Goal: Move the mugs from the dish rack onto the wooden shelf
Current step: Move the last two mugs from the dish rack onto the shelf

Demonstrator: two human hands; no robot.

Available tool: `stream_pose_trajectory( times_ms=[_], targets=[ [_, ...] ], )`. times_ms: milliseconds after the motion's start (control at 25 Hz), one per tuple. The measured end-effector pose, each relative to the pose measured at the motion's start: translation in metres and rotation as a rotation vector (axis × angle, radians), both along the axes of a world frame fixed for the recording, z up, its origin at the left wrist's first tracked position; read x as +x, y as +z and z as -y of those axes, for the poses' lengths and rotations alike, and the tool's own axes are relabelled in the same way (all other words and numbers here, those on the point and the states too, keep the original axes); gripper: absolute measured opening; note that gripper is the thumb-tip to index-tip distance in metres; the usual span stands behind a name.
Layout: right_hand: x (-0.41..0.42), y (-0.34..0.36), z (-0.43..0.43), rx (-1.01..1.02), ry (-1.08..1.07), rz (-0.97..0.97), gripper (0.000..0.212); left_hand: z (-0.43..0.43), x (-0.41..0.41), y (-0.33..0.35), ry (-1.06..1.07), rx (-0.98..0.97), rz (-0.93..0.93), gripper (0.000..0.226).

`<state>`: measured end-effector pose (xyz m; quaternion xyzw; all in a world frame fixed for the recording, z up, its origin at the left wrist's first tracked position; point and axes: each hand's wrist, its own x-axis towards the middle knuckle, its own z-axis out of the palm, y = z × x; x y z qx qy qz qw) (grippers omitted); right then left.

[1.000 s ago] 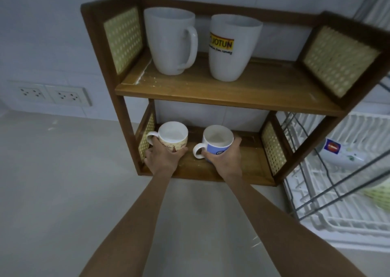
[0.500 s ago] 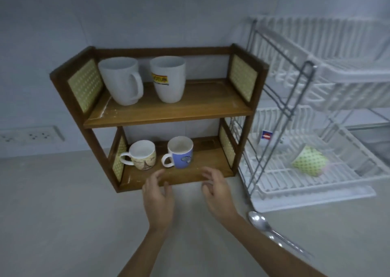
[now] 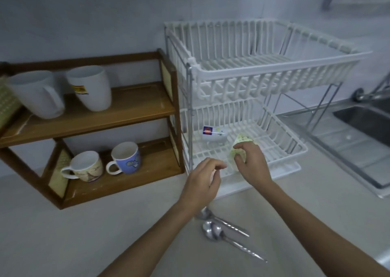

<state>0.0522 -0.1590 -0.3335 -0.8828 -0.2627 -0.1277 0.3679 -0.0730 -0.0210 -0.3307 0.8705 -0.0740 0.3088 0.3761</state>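
Note:
The white two-tier dish rack (image 3: 274, 74) stands right of the wooden shelf (image 3: 130, 112). On the rack's lower tier a green dotted mug (image 3: 242, 139) lies tilted, and my right hand (image 3: 253, 167) has thumb and fingers closed on its near side. Beside it a white mug with a red and blue logo (image 3: 213, 133) lies on its side. My left hand (image 3: 203, 181) hovers at the rack's front edge, fingers loosely curled and holding nothing. The shelf's top board carries two tall white mugs (image 3: 90, 88). Its lower board holds a cream patterned mug (image 3: 84, 169) and a blue mug (image 3: 126, 158).
Two metal spoons (image 3: 213, 230) lie on the counter just under my left forearm. A steel sink (image 3: 369, 124) with a tap (image 3: 367, 95) sits at the right. The rack's upper tier holds nothing. Bare board shows on the right half of both shelf levels.
Both hands let go of the two small mugs on the lower board and moved right to the dish rack. My right hand has closed on the green dotted mug. The view swung right.

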Motion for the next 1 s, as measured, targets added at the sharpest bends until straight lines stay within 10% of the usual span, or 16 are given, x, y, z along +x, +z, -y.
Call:
stream_pose_trajectory(
  times_ms=[200,440,760,1000],
  targets=[
    [0.081,0.008,0.018,-0.488,0.059,-0.142,0.078,0.024,0.110,0.016,0.445,-0.773,-0.358,0.030],
    [0.128,0.001,0.007,-0.671,0.249,-0.378,0.107,0.003,0.211,0.008,0.762,-1.105,-0.677,0.091],
    [0.133,-0.011,0.003,-0.630,0.283,-0.335,0.103,-0.011,0.250,-0.007,0.795,-1.193,-0.694,0.109],
    [0.132,-0.012,0.005,-0.595,0.261,-0.355,0.102,-0.005,0.238,-0.021,0.776,-0.965,-0.638,0.073]
  ],
)
